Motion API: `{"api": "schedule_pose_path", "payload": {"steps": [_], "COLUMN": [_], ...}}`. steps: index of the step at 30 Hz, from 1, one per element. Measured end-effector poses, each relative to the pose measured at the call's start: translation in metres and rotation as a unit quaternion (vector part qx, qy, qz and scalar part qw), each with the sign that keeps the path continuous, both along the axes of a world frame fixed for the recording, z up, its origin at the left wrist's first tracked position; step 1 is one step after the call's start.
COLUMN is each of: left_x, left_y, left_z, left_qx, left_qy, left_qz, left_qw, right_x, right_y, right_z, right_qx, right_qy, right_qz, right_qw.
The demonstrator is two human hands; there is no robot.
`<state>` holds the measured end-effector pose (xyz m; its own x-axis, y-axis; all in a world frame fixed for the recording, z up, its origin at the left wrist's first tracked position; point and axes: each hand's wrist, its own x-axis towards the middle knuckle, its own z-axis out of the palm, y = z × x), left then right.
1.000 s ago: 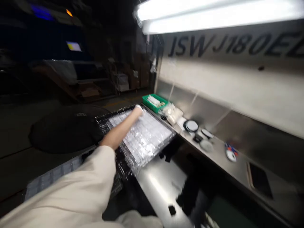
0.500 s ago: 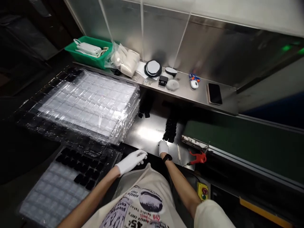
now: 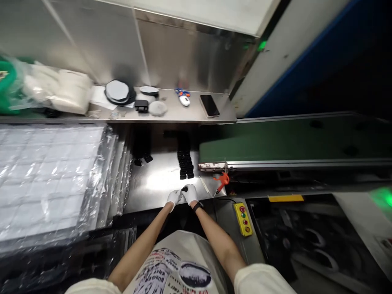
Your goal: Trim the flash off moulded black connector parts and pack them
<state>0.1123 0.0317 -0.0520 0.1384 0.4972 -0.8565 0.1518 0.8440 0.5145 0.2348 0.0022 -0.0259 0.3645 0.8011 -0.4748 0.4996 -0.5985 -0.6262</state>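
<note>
White gloves cover both hands, which meet over the front of the steel table (image 3: pixel 153 185). A small black piece (image 3: pixel 184 189) is between them, gripped by my right hand (image 3: pixel 191 193). Right beside it, my left hand (image 3: pixel 174 197) has its fingers bent close to the piece; whether they grip it is hidden. Just beyond the hands stand rows of small black pieces (image 3: pixel 185 165). A few more black pieces (image 3: pixel 143 160) lie farther left on the steel.
Stacked clear plastic trays (image 3: pixel 52 175) fill the left. A green conveyor belt (image 3: pixel 275 141) runs right, with a red air gun (image 3: pixel 223 181) by its near corner. A phone (image 3: pixel 209 105) lies on the back shelf (image 3: pixel 183 116). A yellow button box (image 3: pixel 243 219) sits front right.
The view has swung to the right. My left hand has come up from the table's front edge to meet my right hand, and a black piece now shows between them.
</note>
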Motion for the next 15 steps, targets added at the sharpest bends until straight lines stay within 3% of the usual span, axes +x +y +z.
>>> {"api": "schedule_pose_path", "payload": {"steps": [6, 10, 13, 15], "left_x": [0.002, -0.003, -0.010, -0.017], "left_y": [-0.012, -0.029, -0.043, -0.053], "left_z": [0.002, 0.007, 0.017, 0.031], "left_qx": [0.022, 0.048, 0.066, 0.076], "left_qy": [0.007, -0.029, -0.071, -0.106], "left_qz": [-0.059, -0.088, -0.076, -0.052], "left_qw": [0.998, 0.995, 0.992, 0.990], "right_x": [0.003, 0.011, 0.035, 0.067], "right_y": [-0.022, -0.048, -0.078, -0.095], "right_z": [0.015, 0.032, 0.050, 0.059], "right_qx": [0.031, 0.058, 0.090, 0.118], "right_qy": [0.081, 0.076, 0.035, -0.002], "right_qz": [-0.131, -0.223, -0.291, -0.336], "right_qw": [0.988, 0.970, 0.952, 0.935]}}
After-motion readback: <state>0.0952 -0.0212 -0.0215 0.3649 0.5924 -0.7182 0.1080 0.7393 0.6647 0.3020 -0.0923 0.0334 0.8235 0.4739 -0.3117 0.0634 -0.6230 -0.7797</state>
